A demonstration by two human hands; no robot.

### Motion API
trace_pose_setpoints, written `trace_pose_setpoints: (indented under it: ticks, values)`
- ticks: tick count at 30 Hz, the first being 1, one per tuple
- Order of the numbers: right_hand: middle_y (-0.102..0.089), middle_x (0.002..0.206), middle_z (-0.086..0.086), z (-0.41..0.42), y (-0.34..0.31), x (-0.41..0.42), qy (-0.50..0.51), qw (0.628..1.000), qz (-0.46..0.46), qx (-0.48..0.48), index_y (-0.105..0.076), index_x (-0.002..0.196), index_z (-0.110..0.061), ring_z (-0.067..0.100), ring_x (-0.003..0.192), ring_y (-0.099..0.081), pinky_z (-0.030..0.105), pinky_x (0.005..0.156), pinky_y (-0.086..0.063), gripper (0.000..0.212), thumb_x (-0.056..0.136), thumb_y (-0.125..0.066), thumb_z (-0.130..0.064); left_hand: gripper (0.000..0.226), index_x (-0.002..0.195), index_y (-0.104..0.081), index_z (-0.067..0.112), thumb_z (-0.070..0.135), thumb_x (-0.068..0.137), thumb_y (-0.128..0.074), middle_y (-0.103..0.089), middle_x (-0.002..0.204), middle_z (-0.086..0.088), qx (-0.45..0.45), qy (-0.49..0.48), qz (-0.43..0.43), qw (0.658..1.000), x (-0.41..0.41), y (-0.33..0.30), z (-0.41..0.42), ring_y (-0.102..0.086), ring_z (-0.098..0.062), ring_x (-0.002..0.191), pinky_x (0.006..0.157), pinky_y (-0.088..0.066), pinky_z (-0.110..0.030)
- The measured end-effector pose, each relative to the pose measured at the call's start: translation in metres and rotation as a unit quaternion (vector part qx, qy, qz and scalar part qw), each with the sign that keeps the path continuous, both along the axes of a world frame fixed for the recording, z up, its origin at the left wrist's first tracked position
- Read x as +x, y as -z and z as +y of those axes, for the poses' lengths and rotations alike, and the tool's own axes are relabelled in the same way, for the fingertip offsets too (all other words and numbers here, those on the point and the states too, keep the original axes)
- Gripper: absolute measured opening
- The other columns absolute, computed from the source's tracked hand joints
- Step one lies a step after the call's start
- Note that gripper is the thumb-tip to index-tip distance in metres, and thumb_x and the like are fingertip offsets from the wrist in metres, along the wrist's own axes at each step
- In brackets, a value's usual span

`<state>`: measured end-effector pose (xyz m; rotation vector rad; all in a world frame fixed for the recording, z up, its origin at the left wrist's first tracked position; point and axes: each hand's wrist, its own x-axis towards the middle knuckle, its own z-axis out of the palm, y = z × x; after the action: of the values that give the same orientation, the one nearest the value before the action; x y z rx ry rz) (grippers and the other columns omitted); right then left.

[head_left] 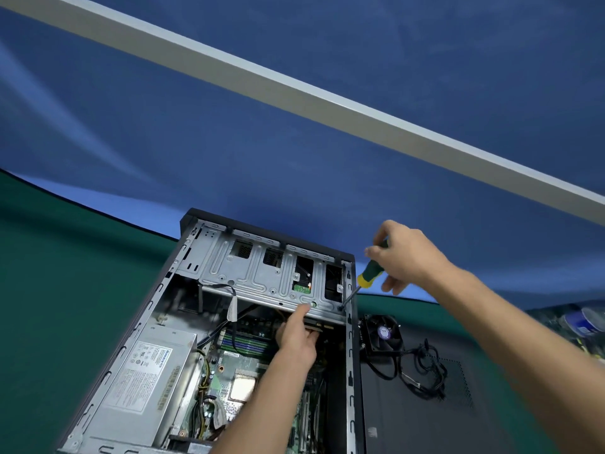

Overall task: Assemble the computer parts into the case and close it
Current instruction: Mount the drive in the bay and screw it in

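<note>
- The open computer case [209, 339] lies on its side on the green mat, its drive cage [262, 276] at the far end.
- Your right hand [409, 257] grips the screwdriver [366, 276], its tip at the cage's right corner.
- Your left hand [296, 332] presses the cage's near edge, fingers extended.

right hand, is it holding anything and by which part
Yes: the right hand holds a screwdriver by the upper end of its green-and-yellow handle.
</note>
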<state>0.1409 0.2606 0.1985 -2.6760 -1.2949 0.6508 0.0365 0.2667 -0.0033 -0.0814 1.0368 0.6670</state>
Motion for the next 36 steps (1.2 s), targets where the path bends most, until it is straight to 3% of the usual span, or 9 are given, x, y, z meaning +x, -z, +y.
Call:
trace_pose_setpoints:
  ticks: [3, 7, 10, 15, 24, 26, 30, 34, 36]
  values:
    - [-0.059, 0.065, 0.008, -0.003, 0.003, -0.006, -0.019, 0.987, -0.16, -0.007, -0.047, 0.08, -0.007, 0.032, 0.065, -0.065, 0.028, 0.054, -0.044, 0.034, 0.098, -0.039, -0.035, 0.053, 0.128, -0.048, -0.005, -0.003, 0.079, -0.069, -0.054, 0.126, -0.026, 0.01, 0.051, -0.01, 0.999, 0.008, -0.006, -0.003, -0.056, -0.037, 0.11, 0.082, -0.051, -0.038]
    - [-0.068, 0.074, 0.009, 0.0, -0.007, -0.006, -0.026, 0.997, -0.042, -0.052, -0.037, 0.103, -0.015, 0.025, 0.056, -0.066, 0.032, 0.062, -0.054, 0.017, 0.093, -0.045, -0.026, 0.053, 0.124, -0.048, -0.007, -0.001, 0.077, -0.071, -0.054, 0.124, -0.029, 0.029, 0.083, 0.026, 0.996, 0.008, 0.0, -0.002, -0.057, -0.038, 0.11, 0.09, -0.051, -0.041]
    - [-0.067, 0.076, 0.01, 0.001, 0.001, -0.008, -0.031, 0.992, -0.121, -0.026, -0.049, 0.091, -0.007, 0.029, 0.065, -0.067, 0.029, 0.061, -0.048, 0.026, 0.096, -0.043, -0.032, 0.05, 0.121, -0.048, -0.009, -0.002, 0.077, -0.071, -0.058, 0.118, -0.029, 0.047, 0.088, 0.036, 0.994, 0.006, 0.003, -0.002, -0.059, -0.04, 0.108, 0.086, -0.053, -0.041]
    - [-0.061, 0.083, 0.008, 0.005, -0.009, -0.009, -0.033, 0.995, -0.038, -0.088, -0.032, 0.11, -0.017, 0.024, 0.06, -0.061, 0.035, 0.064, -0.052, 0.028, 0.091, -0.048, -0.029, 0.028, 0.09, -0.054, -0.001, 0.001, 0.073, -0.076, -0.059, 0.082, -0.016, 0.065, 0.081, 0.079, 0.991, 0.006, 0.003, -0.005, -0.058, -0.025, 0.07, 0.065, -0.055, -0.034]
    - [-0.058, 0.082, 0.007, 0.002, -0.001, -0.022, -0.067, 0.989, -0.117, -0.062, -0.041, 0.085, -0.01, 0.029, 0.072, -0.055, 0.031, 0.059, -0.044, 0.025, 0.1, -0.037, -0.03, 0.025, 0.093, -0.06, -0.007, 0.003, 0.075, -0.075, -0.06, 0.072, -0.013, 0.089, 0.084, 0.077, 0.989, 0.004, 0.002, -0.006, -0.059, -0.024, 0.066, 0.06, -0.055, -0.031]
    - [-0.052, 0.078, 0.006, -0.001, -0.001, -0.021, -0.058, 0.981, -0.175, -0.055, -0.036, 0.074, -0.011, 0.028, 0.074, -0.051, 0.03, 0.059, -0.036, 0.04, 0.102, -0.034, -0.039, 0.027, 0.097, -0.061, -0.008, 0.003, 0.076, -0.074, -0.063, 0.077, -0.016, 0.093, 0.091, 0.075, 0.989, 0.004, 0.002, -0.006, -0.061, -0.025, 0.068, 0.06, -0.056, -0.031]
    - [-0.057, 0.094, 0.011, -0.006, -0.002, -0.016, -0.05, 0.996, -0.049, -0.062, -0.032, 0.105, -0.015, 0.027, 0.067, -0.057, 0.032, 0.061, -0.047, 0.024, 0.093, -0.048, -0.026, 0.041, 0.108, -0.058, -0.012, 0.005, 0.076, -0.075, -0.064, 0.099, -0.025, 0.096, 0.093, 0.076, 0.988, 0.003, 0.005, -0.006, -0.063, -0.034, 0.087, 0.07, -0.056, -0.034]
    - [-0.049, 0.077, 0.007, -0.015, 0.006, -0.016, -0.018, 0.991, -0.132, 0.002, -0.037, 0.082, -0.008, 0.031, 0.077, -0.05, 0.031, 0.066, -0.041, 0.029, 0.099, -0.04, -0.032, 0.046, 0.115, -0.055, -0.015, 0.005, 0.078, -0.073, -0.062, 0.111, -0.031, 0.105, 0.093, 0.058, 0.988, 0.002, 0.004, -0.008, -0.063, -0.038, 0.1, 0.072, -0.057, -0.036]
    - [-0.055, 0.092, 0.01, -0.014, 0.004, -0.014, 0.004, 0.998, -0.062, 0.0, -0.036, 0.103, -0.011, 0.033, 0.083, -0.057, 0.033, 0.068, -0.045, 0.021, 0.096, -0.044, -0.029, 0.048, 0.117, -0.053, -0.014, 0.005, 0.078, -0.073, -0.059, 0.116, -0.032, 0.102, 0.093, 0.065, 0.988, 0.002, 0.001, -0.007, -0.06, -0.039, 0.105, 0.075, -0.056, -0.038]
